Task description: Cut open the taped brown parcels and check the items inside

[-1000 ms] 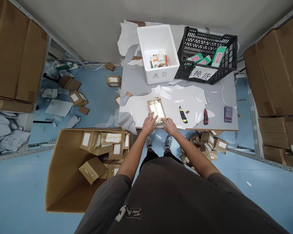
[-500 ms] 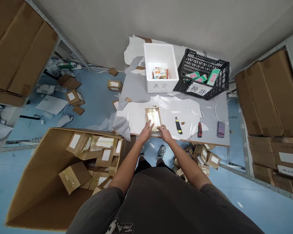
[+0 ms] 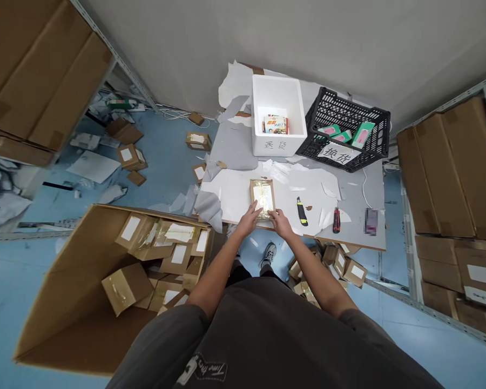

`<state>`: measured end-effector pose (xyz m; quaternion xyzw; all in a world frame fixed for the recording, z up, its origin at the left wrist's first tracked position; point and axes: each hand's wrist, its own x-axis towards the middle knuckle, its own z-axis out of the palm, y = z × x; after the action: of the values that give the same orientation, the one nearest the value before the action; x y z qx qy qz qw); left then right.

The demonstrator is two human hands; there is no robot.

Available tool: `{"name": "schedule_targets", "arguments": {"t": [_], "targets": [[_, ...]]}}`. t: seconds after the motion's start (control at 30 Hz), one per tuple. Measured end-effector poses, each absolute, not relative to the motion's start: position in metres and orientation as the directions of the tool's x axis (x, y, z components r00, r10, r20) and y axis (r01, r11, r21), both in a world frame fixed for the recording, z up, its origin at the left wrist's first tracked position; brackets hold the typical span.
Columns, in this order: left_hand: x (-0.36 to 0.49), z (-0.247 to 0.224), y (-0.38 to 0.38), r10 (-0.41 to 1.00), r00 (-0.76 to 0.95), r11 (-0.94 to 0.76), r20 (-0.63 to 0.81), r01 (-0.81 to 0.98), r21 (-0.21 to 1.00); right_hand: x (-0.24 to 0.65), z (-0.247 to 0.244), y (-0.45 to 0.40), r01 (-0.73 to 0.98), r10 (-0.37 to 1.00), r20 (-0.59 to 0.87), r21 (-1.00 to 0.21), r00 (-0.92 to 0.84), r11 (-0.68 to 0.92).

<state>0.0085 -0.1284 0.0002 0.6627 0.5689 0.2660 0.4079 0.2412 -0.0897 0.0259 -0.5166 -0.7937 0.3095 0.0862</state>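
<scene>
A small taped cardboard box [image 3: 269, 190] with a white label lies on the table near its front edge. My left hand [image 3: 249, 217] touches the box's lower left part, fingers resting on its top. At the lower right corner, my right hand [image 3: 281, 222] has its fingers bent against the box. Whatever those right fingertips pinch is too small to make out. To the right lie a yellow and black cutter [image 3: 302, 211] and a red and black cutter [image 3: 336, 220].
A white foam box [image 3: 279, 145] and a black crate [image 3: 383, 129] stand at the table's back. Paper scraps litter the table; a pixelated object [image 3: 371, 222] lies right. A large carton [image 3: 60, 302] of boxes stands lower left, more boxes beneath the table.
The view has shifted, so the table and its objects appear slightly farther right. Both hands remain at the small box, with little visible change in their grip.
</scene>
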Motion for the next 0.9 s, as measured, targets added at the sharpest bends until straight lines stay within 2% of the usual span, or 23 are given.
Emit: {"name": "schedule_targets", "arguments": {"t": [0.13, 0.23, 0.37, 0.47, 0.57, 0.7, 0.8, 0.9], "targets": [[-0.005, 0.037, -0.113, 0.986, 0.163, -0.06, -0.031, 0.526, 0.848, 0.235, 0.059, -0.071, 0.752, 0.893, -0.082, -0.576, -0.443, 0.32], [-0.01, 0.057, -0.083, 0.999, 0.049, -0.027, 0.0, 0.556, 0.831, 0.218, 0.079, -0.037, 0.809, 0.911, -0.121, -0.516, -0.394, 0.281], [-0.003, 0.057, -0.042, 0.991, 0.019, 0.099, -0.135, 0.585, 0.805, 0.194, 0.075, 0.009, 0.872, 0.929, -0.246, -0.47, -0.277, 0.136], [-0.002, 0.053, -0.031, 0.988, 0.023, 0.111, -0.154, 0.587, 0.802, 0.191, 0.065, 0.022, 0.832, 0.948, -0.197, -0.545, -0.251, 0.107], [-0.009, 0.06, -0.044, 0.994, 0.03, 0.06, -0.103, 0.642, 0.764, 0.206, 0.067, 0.006, 0.795, 0.953, -0.115, -0.585, -0.28, 0.163], [-0.019, 0.078, -0.089, 0.989, 0.142, -0.08, -0.049, 0.777, 0.625, 0.241, 0.083, -0.042, 0.774, 0.887, -0.052, -0.512, -0.46, 0.371], [-0.016, 0.082, -0.118, 0.966, 0.244, -0.153, -0.088, 0.811, 0.565, 0.26, 0.086, -0.071, 0.729, 0.807, -0.073, -0.481, -0.586, 0.487], [-0.008, 0.075, -0.13, 0.957, 0.258, -0.144, -0.131, 0.816, 0.56, 0.263, 0.077, -0.084, 0.728, 0.781, -0.129, -0.48, -0.611, 0.49]]}}
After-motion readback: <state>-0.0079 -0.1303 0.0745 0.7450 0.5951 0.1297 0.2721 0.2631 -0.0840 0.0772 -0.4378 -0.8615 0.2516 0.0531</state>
